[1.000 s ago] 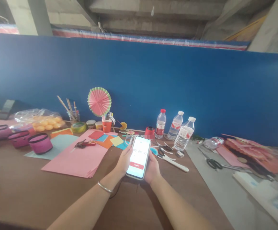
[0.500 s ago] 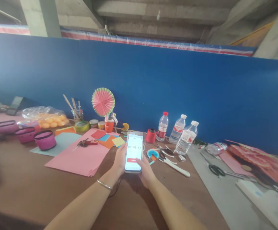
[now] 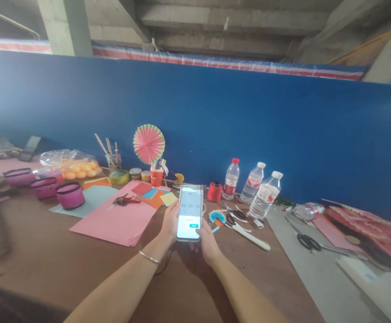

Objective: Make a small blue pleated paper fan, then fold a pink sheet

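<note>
A smartphone with a lit screen is held upright above the brown table, between both hands. Its screen shows a timer reading and a white pop-up with a blue-green button low down. My left hand is closed around the phone's left edge; a silver bangle circles that wrist. My right hand grips the lower right edge, its thumb at the screen's corner. Left of the phone lie pink paper sheets with keys on them. To the right are a blue paper fan and white-handled scissors.
Three water bottles stand by the blue wall, beside a red round object. A pink pleated paper fan rises from a red cup. Purple fabric bins and a bag of orange balls are at left.
The red button on the phone screen has given way to a pop-up, and the timer reading has gone up. My right thumb has shifted toward the phone's lower right edge.
</note>
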Action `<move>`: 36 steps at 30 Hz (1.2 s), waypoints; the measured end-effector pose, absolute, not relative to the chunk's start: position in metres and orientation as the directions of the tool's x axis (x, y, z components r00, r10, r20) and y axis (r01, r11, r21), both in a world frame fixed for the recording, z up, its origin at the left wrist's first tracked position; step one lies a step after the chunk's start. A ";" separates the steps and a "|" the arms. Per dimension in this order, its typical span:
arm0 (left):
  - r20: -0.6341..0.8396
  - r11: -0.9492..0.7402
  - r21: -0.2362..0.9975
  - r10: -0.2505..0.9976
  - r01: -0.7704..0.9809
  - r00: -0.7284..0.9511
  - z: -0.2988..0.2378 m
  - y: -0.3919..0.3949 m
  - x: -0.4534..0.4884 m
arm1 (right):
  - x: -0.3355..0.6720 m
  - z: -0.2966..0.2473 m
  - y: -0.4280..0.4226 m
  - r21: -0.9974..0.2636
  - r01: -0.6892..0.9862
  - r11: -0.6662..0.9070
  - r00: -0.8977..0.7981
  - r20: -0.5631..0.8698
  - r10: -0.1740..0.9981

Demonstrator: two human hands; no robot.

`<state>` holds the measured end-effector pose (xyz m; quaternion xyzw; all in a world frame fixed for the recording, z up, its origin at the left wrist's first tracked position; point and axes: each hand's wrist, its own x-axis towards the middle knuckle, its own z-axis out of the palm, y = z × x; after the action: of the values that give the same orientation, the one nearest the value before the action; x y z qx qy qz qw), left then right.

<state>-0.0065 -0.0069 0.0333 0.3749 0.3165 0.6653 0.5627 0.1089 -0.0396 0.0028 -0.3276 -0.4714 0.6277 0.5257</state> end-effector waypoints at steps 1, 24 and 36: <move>0.144 -0.165 0.843 0.986 -0.512 -0.081 0.034 -0.008 -0.006 | 0.109 0.002 -0.039 -0.938 -0.347 0.016 -0.210 0.094 0.973; 0.175 -0.128 0.933 0.978 -0.336 0.114 0.032 -0.026 0.015 | 0.127 -0.003 -0.017 -0.843 -0.428 0.327 0.257 0.233 0.938; 0.244 -0.220 0.948 0.967 -0.230 0.081 0.031 -0.030 0.016 | 0.123 -0.001 -0.016 -0.799 -0.518 0.304 0.278 0.179 0.944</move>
<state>0.0162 -0.0299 0.0315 0.5234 0.3517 0.5795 0.5162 0.1232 -0.0157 -0.0006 -0.3162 -0.3362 0.4978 0.7342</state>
